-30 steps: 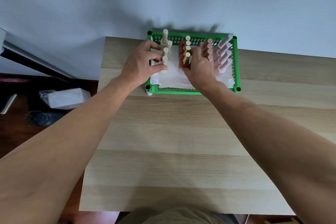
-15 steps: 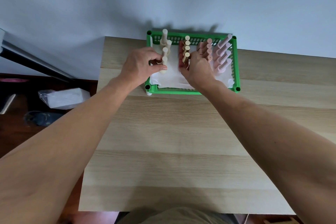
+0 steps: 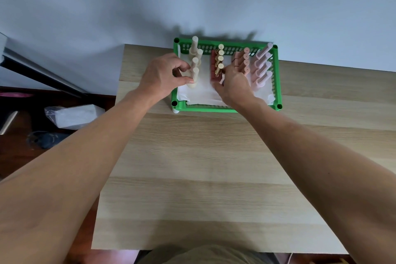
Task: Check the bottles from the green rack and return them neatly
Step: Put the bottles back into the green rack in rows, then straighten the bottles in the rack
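Note:
A green rack (image 3: 276, 83) lined with white paper stands at the table's far edge. It holds four rows of bottles: cream (image 3: 197, 55), red with gold caps (image 3: 219, 60), peach (image 3: 244, 61) and pale pink (image 3: 262, 64). My left hand (image 3: 162, 75) pinches the nearest cream bottle (image 3: 193, 78) between thumb and fingers. Gripping the nearest red bottle (image 3: 216, 76) at the front of its row is my right hand (image 3: 234, 84), which hides most of that bottle.
The wooden table (image 3: 203, 167) runs toward me from the rack. A grey wall rises right behind the rack. On the dark floor to the left lie a white plastic-wrapped package (image 3: 72, 114) and a dark shoe (image 3: 46, 139).
My right hand has slid slightly toward me along the red row and closed on its front bottle. My left hand keeps its pinch on the front cream bottle.

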`<state>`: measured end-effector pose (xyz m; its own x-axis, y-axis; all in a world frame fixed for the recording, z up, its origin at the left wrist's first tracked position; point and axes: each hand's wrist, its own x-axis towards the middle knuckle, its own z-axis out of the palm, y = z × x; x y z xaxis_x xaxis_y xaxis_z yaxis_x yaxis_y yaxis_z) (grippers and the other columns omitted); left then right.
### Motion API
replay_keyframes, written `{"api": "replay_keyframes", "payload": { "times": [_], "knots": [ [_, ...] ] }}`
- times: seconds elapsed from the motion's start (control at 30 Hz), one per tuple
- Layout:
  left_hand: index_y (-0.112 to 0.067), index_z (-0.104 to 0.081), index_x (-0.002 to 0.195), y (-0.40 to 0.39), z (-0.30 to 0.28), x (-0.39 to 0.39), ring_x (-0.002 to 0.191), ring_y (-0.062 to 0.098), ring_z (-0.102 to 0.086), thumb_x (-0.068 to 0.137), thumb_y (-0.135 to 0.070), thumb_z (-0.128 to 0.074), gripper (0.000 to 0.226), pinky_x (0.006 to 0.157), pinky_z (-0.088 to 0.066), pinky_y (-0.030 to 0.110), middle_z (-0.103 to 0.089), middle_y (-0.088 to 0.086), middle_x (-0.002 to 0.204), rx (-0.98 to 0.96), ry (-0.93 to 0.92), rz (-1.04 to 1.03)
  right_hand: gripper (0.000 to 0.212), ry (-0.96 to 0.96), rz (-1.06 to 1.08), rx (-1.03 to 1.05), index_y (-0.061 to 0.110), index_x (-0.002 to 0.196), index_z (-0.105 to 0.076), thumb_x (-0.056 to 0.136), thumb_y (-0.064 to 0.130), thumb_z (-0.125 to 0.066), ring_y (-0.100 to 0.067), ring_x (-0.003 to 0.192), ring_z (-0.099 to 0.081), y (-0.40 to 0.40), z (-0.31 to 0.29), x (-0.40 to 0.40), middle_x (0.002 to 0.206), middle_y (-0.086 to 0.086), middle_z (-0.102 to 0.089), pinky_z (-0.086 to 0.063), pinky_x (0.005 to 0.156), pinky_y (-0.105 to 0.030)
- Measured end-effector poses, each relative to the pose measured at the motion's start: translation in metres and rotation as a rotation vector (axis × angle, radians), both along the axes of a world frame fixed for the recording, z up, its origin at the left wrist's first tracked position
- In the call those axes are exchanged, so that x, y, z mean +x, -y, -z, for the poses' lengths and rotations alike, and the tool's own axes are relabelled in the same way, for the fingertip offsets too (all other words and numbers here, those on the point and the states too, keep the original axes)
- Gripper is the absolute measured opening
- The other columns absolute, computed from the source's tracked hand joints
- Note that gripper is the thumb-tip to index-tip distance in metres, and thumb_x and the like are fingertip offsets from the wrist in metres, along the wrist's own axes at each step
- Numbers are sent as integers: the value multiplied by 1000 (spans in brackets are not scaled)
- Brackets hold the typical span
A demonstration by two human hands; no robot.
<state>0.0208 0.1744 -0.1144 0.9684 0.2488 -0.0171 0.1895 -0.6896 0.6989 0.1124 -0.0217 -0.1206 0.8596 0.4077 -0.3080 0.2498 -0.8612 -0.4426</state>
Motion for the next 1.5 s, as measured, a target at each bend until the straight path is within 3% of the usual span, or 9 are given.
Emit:
{"api": "replay_keyframes", "payload": {
  "times": [0.13, 0.33, 0.5, 0.73, 1.0, 1.2, 1.33, 1.5],
  "knots": [
    [-20, -73, 97, -3, -1, 0, 79, 8, -65, 77, -30, -83, 25, 71, -53, 23, -66, -8, 93, 11, 8, -5, 45, 28, 5, 4, 4, 125, -47, 90, 25, -66, -38, 94, -66, 4, -9, -6, 101, -20, -70, -52, 75, -41],
    [-19, -72, 106, -8, -4, 3, 87, 12, -65, 88, -32, -71, 21, 80, -54, 28, -68, -4, 100, 69, 0, -33, 38, 135, -65, 126, 8, 124, -47, 89, 15, -59, -31, 74, -66, 8, -39, -3, 81, -11, -68, -58, 70, -47],
    [-18, -71, 109, -5, -1, 10, 89, 12, -61, 87, -34, -72, 27, 76, -47, 26, -67, -3, 104, 77, -34, -44, 25, 267, -223, 145, 15, 115, -60, 91, 19, -59, -29, 89, -66, -6, -63, 15, 98, -6, -70, -54, 79, -42],
    [-17, -73, 103, -3, 4, 16, 84, 13, -58, 85, -30, -74, 22, 67, -38, 25, -66, 2, 102, 120, -22, -6, 31, 260, -466, 23, 22, 124, -64, 93, 17, -59, -30, 102, -66, -38, -69, 19, 116, -4, -66, -53, 87, -40],
    [-17, -77, 96, -5, 7, 20, 83, 11, -51, 84, -31, -76, 18, 69, -35, 25, -52, -7, 95, 169, -49, 5, 27, 300, -444, -9, 24, 121, -66, 100, 22, -51, -28, 106, -65, -46, -68, 21, 118, -1, -69, -52, 87, -38],
    [-16, -77, 93, -3, 8, 19, 86, 19, -59, 83, -28, -76, 16, 73, -42, 29, -58, -2, 98, 184, -64, 12, 23, 304, -435, -5, 22, 116, -67, 99, 26, -53, -28, 105, -65, -52, -71, 20, 115, 0, -70, -51, 86, -40],
    [-15, -77, 93, -3, 6, 18, 85, 19, -60, 84, -29, -75, 16, 74, -42, 29, -54, -6, 94, 196, -59, 9, 24, 296, -437, -23, 21, 116, -67, 99, 27, -51, -30, 106, -64, -55, -71, 18, 117, -1, -70, -51, 87, -41],
    [-15, -77, 93, -2, 8, 16, 85, 18, -61, 85, -29, -75, 16, 75, -45, 30, -62, 1, 101, 200, -58, -4, 24, 285, -433, -28, 20, 117, -66, 100, 25, -51, -30, 105, -65, -56, -71, 17, 118, -2, -70, -52, 88, -42]
  ]
}}
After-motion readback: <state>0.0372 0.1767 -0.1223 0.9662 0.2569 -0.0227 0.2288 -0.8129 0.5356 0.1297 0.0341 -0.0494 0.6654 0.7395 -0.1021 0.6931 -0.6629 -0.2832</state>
